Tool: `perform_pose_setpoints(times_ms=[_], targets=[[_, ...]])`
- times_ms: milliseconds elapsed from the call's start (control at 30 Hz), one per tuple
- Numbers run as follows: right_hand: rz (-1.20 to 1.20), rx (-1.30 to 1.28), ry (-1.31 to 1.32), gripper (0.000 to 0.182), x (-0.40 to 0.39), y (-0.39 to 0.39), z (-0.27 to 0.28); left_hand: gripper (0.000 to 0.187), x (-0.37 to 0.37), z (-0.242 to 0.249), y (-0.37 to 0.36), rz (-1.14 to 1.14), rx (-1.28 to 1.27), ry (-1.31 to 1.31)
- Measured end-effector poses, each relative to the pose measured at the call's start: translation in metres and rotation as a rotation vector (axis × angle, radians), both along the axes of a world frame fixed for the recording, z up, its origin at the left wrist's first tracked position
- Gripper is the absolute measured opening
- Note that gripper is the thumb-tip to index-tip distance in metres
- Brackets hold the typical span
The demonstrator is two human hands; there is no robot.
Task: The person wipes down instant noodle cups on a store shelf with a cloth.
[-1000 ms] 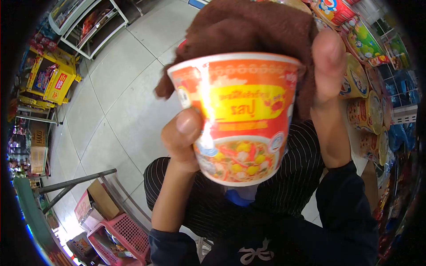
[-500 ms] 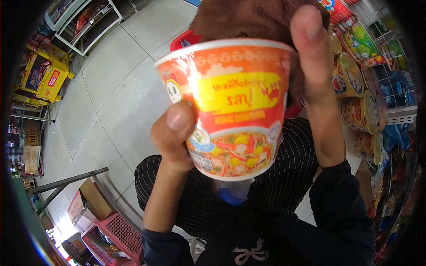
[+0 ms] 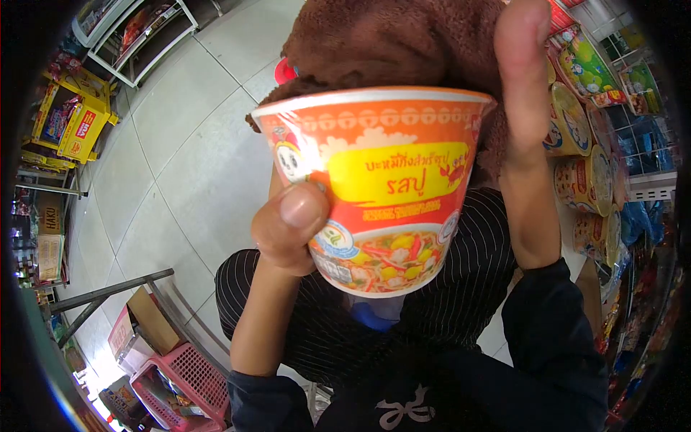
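An orange instant noodle cup (image 3: pixel 389 191) with a yellow label is held up close in front of me. My left hand (image 3: pixel 288 223) grips its left side, thumb on the front and the other fingers hidden behind. A brown fuzzy cloth (image 3: pixel 389 43) drapes behind and above the cup's rim. My right hand (image 3: pixel 524 86) is closed on this cloth at the right, thumb pointing up; its other fingers are hidden by the cloth.
Several more noodle cups (image 3: pixel 584 180) stand stacked on the right by a wire rack (image 3: pixel 651 155). At lower left are a pink plastic basket (image 3: pixel 191 381) and a cardboard box (image 3: pixel 155 324). A yellow display box (image 3: pixel 83 129) sits on the left, beside the tiled floor (image 3: pixel 194 129).
The cloth has spread left and lower behind the cup's rim. The cup has shifted slightly right and down, and my right hand has moved up a little.
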State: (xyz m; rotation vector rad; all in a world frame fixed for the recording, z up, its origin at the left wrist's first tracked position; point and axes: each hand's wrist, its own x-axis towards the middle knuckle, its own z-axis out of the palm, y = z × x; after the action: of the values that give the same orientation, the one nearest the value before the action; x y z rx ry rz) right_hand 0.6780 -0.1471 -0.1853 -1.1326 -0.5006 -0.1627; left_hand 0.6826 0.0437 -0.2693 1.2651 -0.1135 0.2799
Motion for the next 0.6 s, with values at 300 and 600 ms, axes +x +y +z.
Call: perform_pose_setpoints(times_ms=[300, 600], targets=[[-0.010, 0.020, -0.009, 0.041, 0.002, -0.004, -0.002, 0.046, 0.004, 0.014, -0.001, 0.078, 0.031, 0.078], [0.004, 0.008, 0.003, 0.041, 0.007, 0.000, -0.002, 0.047, 0.010, -0.007, -0.005, -0.315, -0.355, 0.166]])
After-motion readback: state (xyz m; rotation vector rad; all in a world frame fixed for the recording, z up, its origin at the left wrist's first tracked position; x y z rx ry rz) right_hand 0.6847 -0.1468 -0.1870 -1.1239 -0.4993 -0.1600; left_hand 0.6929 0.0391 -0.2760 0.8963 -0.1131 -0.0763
